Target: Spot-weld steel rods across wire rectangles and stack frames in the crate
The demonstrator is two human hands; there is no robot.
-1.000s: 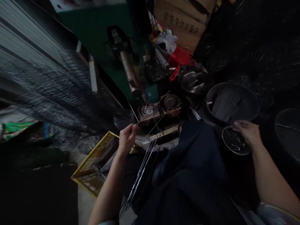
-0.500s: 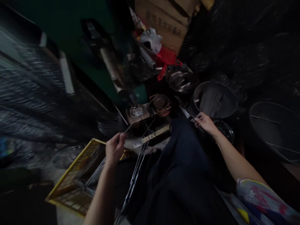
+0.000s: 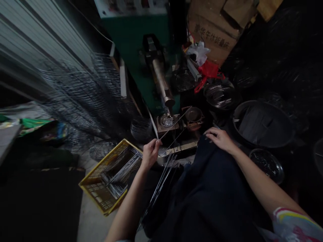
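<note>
In my left hand (image 3: 150,153) is a bent metal wire (image 3: 174,124), pinched between thumb and fingers. Its thin arms slant up and right, past the front of a metal dish of small shiny pieces (image 3: 167,120) under the machine's cylindrical head (image 3: 161,80). My right hand (image 3: 219,138) is closed beside the knee of the dark trousers (image 3: 202,181); whatever its fingertips grip is too dark to make out. Several long thin metal rods (image 3: 160,181) lean between my left forearm and the trouser leg.
A yellow plastic crate (image 3: 87,179) with metal rods stands at left. At right are a large black basin (image 3: 285,134) of dark strips and a bowl (image 3: 277,171) of small parts. Coiled wire racks (image 3: 73,90) are stacked on the left. A small round pot (image 3: 193,115) stands beside the dish.
The view has swung left, so the scene sits farther right. My right hand has come in from beside the basin to the knee; the pale blade-like strip near it no longer shows.
</note>
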